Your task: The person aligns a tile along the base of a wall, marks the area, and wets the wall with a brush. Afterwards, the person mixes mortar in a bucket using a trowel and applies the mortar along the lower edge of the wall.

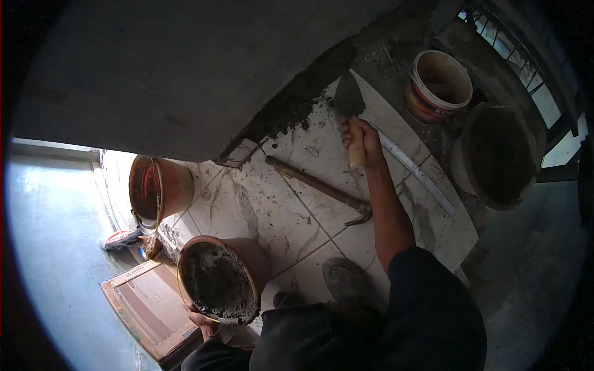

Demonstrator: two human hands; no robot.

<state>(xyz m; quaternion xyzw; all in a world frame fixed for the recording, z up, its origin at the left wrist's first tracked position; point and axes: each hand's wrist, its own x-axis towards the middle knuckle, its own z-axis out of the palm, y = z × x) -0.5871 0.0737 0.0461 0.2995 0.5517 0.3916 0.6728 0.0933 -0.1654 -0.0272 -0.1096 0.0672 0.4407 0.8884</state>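
Note:
My right hand (364, 142) is closed round the wooden handle of a trowel (349, 96), whose dark pointed blade lies over the far edge of the tiles. At the lower left, my left hand (203, 320) is at the near rim of a bucket (257, 263) with grey mortar (219, 278) inside; its fingers are partly hidden, and the bucket is tilted towards me. A hammer (322, 188) lies on the tiles between my two hands. Just right of my right forearm is a pale metal strip (414, 166).
An orange bucket (176, 188) stands at the left, near a cardboard box (151, 306). A paint bucket (440, 86) and a large grey tub (498, 157) stand at the right. A dark slab (173, 74) overhangs the far left. My shoe (349, 281) is on the tiles.

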